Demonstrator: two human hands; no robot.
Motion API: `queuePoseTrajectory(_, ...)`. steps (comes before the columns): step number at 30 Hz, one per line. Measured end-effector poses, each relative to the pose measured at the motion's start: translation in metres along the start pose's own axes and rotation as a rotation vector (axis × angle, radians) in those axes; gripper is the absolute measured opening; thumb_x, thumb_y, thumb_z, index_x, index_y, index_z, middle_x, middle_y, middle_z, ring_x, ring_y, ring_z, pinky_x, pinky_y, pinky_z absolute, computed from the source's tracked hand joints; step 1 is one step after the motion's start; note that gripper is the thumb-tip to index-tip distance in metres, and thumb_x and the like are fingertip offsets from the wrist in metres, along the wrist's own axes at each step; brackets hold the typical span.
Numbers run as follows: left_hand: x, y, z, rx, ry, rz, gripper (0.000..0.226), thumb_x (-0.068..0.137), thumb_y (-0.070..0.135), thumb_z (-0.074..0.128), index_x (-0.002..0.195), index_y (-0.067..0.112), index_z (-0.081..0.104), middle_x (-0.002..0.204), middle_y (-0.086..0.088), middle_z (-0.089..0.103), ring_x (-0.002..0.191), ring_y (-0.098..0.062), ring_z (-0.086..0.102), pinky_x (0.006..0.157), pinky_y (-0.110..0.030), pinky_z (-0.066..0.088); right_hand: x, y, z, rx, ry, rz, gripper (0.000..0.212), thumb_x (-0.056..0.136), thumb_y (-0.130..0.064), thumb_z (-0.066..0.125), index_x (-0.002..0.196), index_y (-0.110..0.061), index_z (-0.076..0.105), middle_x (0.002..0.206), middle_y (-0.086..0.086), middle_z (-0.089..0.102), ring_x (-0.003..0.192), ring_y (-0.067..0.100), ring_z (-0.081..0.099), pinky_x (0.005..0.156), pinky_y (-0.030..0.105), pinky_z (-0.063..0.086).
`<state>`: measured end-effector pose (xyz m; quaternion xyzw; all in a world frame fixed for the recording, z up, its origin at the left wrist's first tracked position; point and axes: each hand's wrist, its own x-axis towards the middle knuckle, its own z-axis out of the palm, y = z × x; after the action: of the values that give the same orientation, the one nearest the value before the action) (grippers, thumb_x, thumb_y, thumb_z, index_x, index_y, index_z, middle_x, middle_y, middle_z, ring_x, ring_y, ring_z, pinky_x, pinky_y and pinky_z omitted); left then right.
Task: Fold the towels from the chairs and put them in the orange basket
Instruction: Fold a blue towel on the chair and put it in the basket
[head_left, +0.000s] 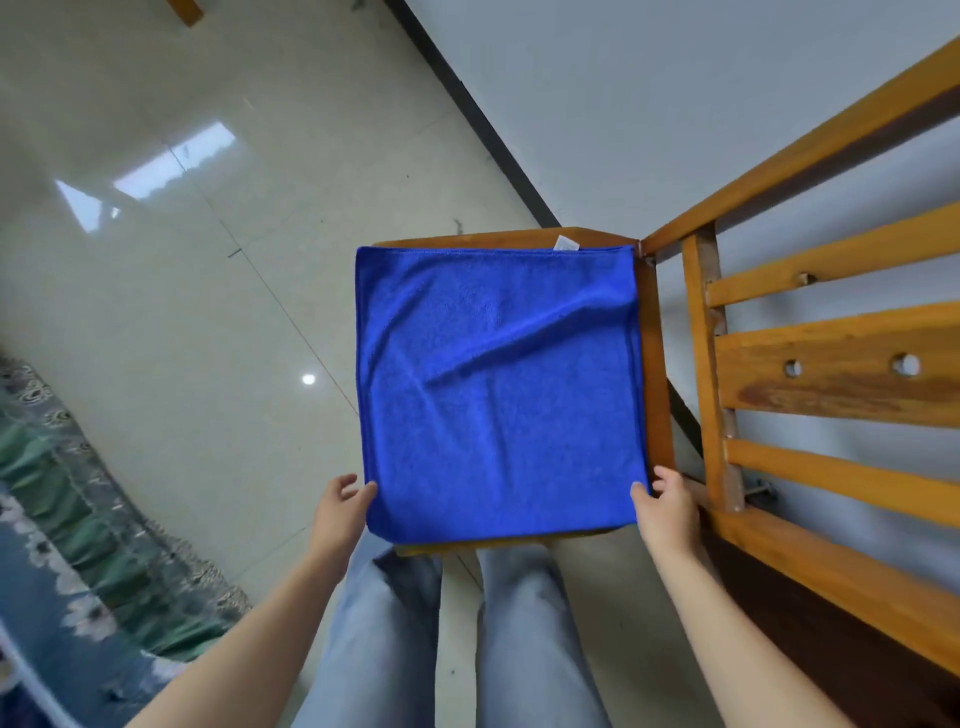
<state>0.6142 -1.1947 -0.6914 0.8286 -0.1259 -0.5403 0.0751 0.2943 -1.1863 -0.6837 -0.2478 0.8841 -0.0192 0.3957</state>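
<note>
head camera looks steeply down, close above the towel (498, 395) on a chair (657, 364).

No words or numbers can be read; the small white tag (566, 243) on the blue towel (498, 389) is too blurry.

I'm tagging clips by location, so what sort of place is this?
Probably a room in a home: a glossy tiled floor with a patterned rug on it, and a slatted wooden chair against a plain wall, with a towel spread on the seat.
</note>
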Motion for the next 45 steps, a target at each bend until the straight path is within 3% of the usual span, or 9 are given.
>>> queuePoseTrajectory(5, -0.012, -0.027, 0.008, -0.007, -0.023, -0.009, 0.034, 0.090, 0.008, 0.054, 0.123, 0.001, 0.051, 0.107, -0.020, 0.064, 0.090, -0.024, 0.055, 0.077, -0.031, 0.037, -0.002, 0.019, 0.009, 0.091, -0.002, 0.053, 0.044, 0.092, -0.017, 0.054, 0.133, -0.004, 0.045, 0.131, 0.016, 0.052, 0.118, 0.034, 0.051, 0.093, 0.043, 0.044)
queuePoseTrajectory(11, -0.010, -0.044, 0.016, -0.084, 0.074, 0.021, 0.032, 0.088, 0.005, 0.054, 0.120, 0.001, 0.055, 0.110, -0.021, 0.064, 0.092, -0.024, 0.053, 0.078, -0.033, 0.039, 0.012, 0.024, -0.001, 0.135, -0.023, -0.067, 0.036, 0.093, -0.025, 0.053, 0.124, -0.007, 0.055, 0.124, 0.012, 0.058, 0.112, 0.028, 0.055, 0.089, 0.038, 0.047)
queuePoseTrajectory(14, -0.007, -0.043, 0.021, -0.094, 0.085, 0.045, 0.031, 0.088, 0.001, 0.054, 0.118, 0.000, 0.055, 0.107, -0.021, 0.063, 0.090, -0.024, 0.052, 0.067, -0.029, 0.040, 0.017, 0.022, 0.001, 0.099, -0.029, -0.058, 0.034, 0.092, -0.026, 0.056, 0.120, -0.007, 0.058, 0.124, 0.010, 0.059, 0.111, 0.028, 0.056, 0.090, 0.040, 0.049)
queuePoseTrajectory(23, -0.007, -0.054, 0.006, -0.119, 0.106, 0.102, 0.037, 0.086, -0.007, 0.053, 0.121, 0.005, 0.054, 0.109, -0.019, 0.063, 0.091, -0.026, 0.053, 0.078, -0.033, 0.038, 0.005, 0.044, 0.007, 0.094, 0.078, -0.075, 0.015, 0.099, -0.019, 0.040, 0.090, -0.011, 0.049, 0.092, 0.010, 0.058, 0.087, 0.027, 0.062, 0.078, 0.041, 0.054)
queuePoseTrajectory(29, -0.012, -0.065, -0.007, -0.118, 0.052, 0.205, 0.037, 0.086, -0.008, 0.055, 0.121, 0.004, 0.053, 0.081, -0.004, 0.060, 0.086, -0.024, 0.053, 0.064, -0.020, 0.039, -0.011, 0.050, 0.017, 0.354, 0.267, -0.004, 0.019, 0.099, -0.014, 0.037, 0.102, -0.002, 0.052, 0.097, 0.010, 0.054, 0.092, 0.024, 0.055, 0.080, 0.036, 0.047)
queuePoseTrajectory(33, -0.013, -0.067, -0.004, -0.123, 0.047, 0.237, 0.033, 0.086, -0.010, 0.054, 0.116, 0.003, 0.055, 0.083, -0.007, 0.061, 0.086, -0.023, 0.054, 0.064, -0.018, 0.039, -0.009, 0.054, 0.027, 0.700, 0.282, 0.210, 0.022, 0.090, -0.009, 0.043, 0.070, -0.013, 0.054, 0.080, 0.006, 0.058, 0.087, 0.028, 0.059, 0.086, 0.043, 0.049)
queuePoseTrajectory(37, -0.012, -0.073, -0.001, -0.041, 0.005, 0.211, 0.033, 0.086, -0.006, 0.054, 0.118, 0.002, 0.054, 0.091, -0.013, 0.062, 0.085, -0.023, 0.054, 0.059, -0.022, 0.039, -0.003, 0.057, 0.029, 0.530, 0.223, 0.211, 0.014, 0.090, -0.010, 0.045, 0.081, -0.004, 0.053, 0.086, 0.013, 0.056, 0.083, 0.029, 0.055, 0.080, 0.043, 0.048)
queuePoseTrajectory(41, -0.009, -0.075, 0.003, 0.058, -0.060, 0.167, 0.039, 0.085, -0.005, 0.055, 0.122, 0.006, 0.051, 0.092, -0.011, 0.062, 0.079, -0.023, 0.053, 0.058, -0.024, 0.038, 0.010, 0.070, 0.028, 0.236, 0.141, 0.213, 0.028, 0.095, -0.021, 0.045, 0.094, 0.003, 0.059, 0.089, 0.015, 0.054, 0.087, 0.035, 0.055, 0.076, 0.041, 0.045)
queuePoseTrajectory(45, -0.008, -0.075, 0.005, 0.115, -0.110, 0.158, 0.045, 0.084, -0.007, 0.056, 0.126, 0.006, 0.048, 0.097, -0.010, 0.059, 0.077, -0.022, 0.054, 0.058, -0.024, 0.039, 0.014, 0.082, 0.020, 0.046, -0.111, 0.141, 0.030, 0.094, -0.034, 0.047, 0.082, -0.007, 0.049, 0.080, 0.008, 0.050, 0.076, 0.025, 0.049, 0.071, 0.035, 0.038)
